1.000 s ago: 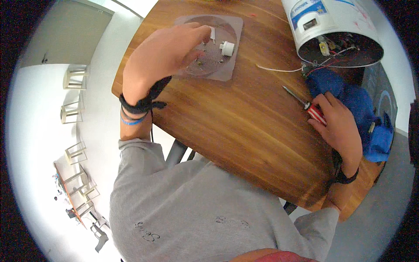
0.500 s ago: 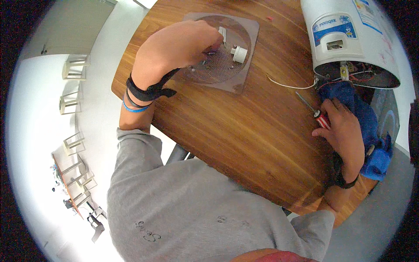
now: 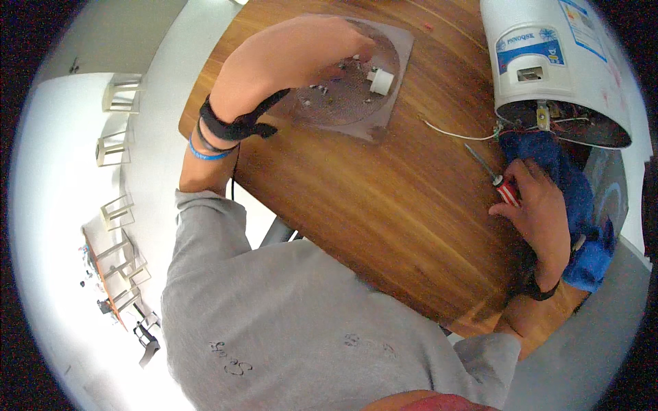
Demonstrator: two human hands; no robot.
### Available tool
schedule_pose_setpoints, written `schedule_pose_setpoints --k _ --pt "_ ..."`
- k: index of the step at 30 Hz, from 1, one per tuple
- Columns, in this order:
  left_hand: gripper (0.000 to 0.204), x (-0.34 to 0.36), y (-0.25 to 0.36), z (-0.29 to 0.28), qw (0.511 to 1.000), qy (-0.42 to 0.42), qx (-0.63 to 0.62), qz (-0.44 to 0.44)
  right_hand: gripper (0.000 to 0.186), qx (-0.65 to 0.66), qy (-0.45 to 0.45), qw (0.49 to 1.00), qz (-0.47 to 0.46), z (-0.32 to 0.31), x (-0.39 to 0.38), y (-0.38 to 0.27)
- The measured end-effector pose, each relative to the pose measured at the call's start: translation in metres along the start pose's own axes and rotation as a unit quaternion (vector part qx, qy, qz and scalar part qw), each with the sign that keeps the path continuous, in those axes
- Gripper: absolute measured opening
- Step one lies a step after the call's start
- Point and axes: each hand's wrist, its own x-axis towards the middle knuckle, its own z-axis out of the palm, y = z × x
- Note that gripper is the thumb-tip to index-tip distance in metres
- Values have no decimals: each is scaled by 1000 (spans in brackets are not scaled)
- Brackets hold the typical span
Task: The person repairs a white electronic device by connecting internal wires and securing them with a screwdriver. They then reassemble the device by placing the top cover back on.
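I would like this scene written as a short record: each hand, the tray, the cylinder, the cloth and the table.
Left hand: over the grey tray; fingertips partly hidden, grip unclear
Right hand: fingers around the red-and-white handle of a screwdriver
Tray contents: a white round part, scattered small parts
White cylinder: lying on its side, wires showing in its open end
Blue cloth: beside the right hand
Table: brown, wood-grained

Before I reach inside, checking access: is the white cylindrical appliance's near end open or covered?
Open: the white cylindrical appliance has no cover there; a yellowish part and wires show inside.
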Motion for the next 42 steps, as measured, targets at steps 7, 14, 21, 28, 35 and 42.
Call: schedule_pose_setpoints --k 7,14,21,28,35,42 --pt "30 6 19 -11 998 37 -58 15 58 -5 11 1000 6 5 -7 2" --pt "29 26 44 -32 993 -77 10 -92 59 -7 14 1000 11 2 -8 -4" --pt "25 23 23 8 998 45 -37 5 56 2 21 1000 -5 4 -9 -3" --pt "13 32 23 10 990 61 114 58 54 3 22 1000 -5 5 -12 -1" --pt "7 32 26 1 995 19 95 13 54 -2 31 999 -22 3 -13 0" --pt "15 21 34 -28 999 12 -6 -37 55 9 38 999 -15 2 -16 2"
